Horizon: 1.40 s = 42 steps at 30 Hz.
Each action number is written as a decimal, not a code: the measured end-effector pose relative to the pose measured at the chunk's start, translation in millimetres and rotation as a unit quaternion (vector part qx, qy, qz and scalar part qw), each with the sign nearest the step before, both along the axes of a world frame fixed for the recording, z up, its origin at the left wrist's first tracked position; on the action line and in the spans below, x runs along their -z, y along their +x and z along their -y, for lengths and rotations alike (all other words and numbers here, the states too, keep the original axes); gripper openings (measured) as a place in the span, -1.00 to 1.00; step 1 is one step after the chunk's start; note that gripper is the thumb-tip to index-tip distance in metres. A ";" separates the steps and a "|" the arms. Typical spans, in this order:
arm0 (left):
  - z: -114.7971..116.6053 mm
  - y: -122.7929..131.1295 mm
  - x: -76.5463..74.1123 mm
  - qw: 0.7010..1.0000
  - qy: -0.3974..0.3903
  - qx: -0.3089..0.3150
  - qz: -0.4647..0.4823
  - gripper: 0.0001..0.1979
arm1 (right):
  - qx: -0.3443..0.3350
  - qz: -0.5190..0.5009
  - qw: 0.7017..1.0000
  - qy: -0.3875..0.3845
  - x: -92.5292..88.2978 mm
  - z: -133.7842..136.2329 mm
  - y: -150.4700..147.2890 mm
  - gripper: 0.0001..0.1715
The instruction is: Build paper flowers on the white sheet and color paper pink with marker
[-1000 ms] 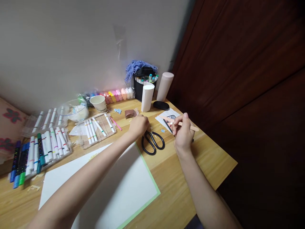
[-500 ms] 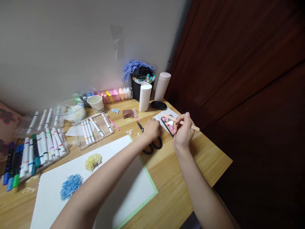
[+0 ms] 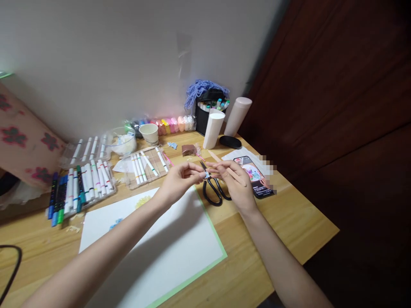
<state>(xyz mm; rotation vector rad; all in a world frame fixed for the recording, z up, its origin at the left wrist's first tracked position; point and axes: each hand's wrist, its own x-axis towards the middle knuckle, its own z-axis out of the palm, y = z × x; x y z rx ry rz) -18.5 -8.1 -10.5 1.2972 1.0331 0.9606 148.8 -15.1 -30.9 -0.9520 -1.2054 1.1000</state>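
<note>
My left hand (image 3: 180, 182) is closed, its thumb and fingers pinching a small pale-blue scrap (image 3: 207, 175). Close beside it, my right hand (image 3: 240, 186) holds a flat wooden craft stick (image 3: 236, 176) slantwise, with its fingertips at or touching the same scrap. Black-handled scissors (image 3: 212, 196) lie on the table under both hands, partly covered by them. Beneath my left forearm is a white sheet (image 3: 180, 244) with green edging. A yellow fluffy tuft (image 3: 142, 201) and a blue one (image 3: 115, 223) on it are mostly hidden by that arm.
Cases of white markers (image 3: 99, 179) stand at left. Behind are a paper cup (image 3: 149, 133), a clear bowl (image 3: 123, 145), colored clay packs (image 3: 173, 124), a brown clay pack (image 3: 189, 149), a white roll (image 3: 213, 130) and a black marker holder (image 3: 202, 117). A phone (image 3: 257, 179) lies right.
My left hand now pinches the blue scrap, and my right hand has moved left from the phone to meet it, still with the stick. The view has swung left.
</note>
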 end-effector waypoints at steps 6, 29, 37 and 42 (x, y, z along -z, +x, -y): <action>23.5 -24.7 -4.0 0.998 0.009 -0.058 -0.004 -0.76 | -0.058 0.007 0.998 -0.021 4.4 20.8 -23.2 -0.81; 31.9 -19.6 -3.0 0.992 0.069 -0.037 -0.101 -0.89 | -0.065 -0.003 0.998 0.005 9.0 20.2 -20.9 -0.82; 31.9 -21.4 0.0 0.991 0.065 -0.032 -0.109 -0.89 | -0.065 0.024 0.998 -0.001 6.4 20.3 -21.4 -0.83; 31.3 -22.2 0.8 0.992 0.059 -0.025 -0.113 -0.88 | -0.066 0.029 0.997 -0.027 9.0 19.4 -21.1 -0.80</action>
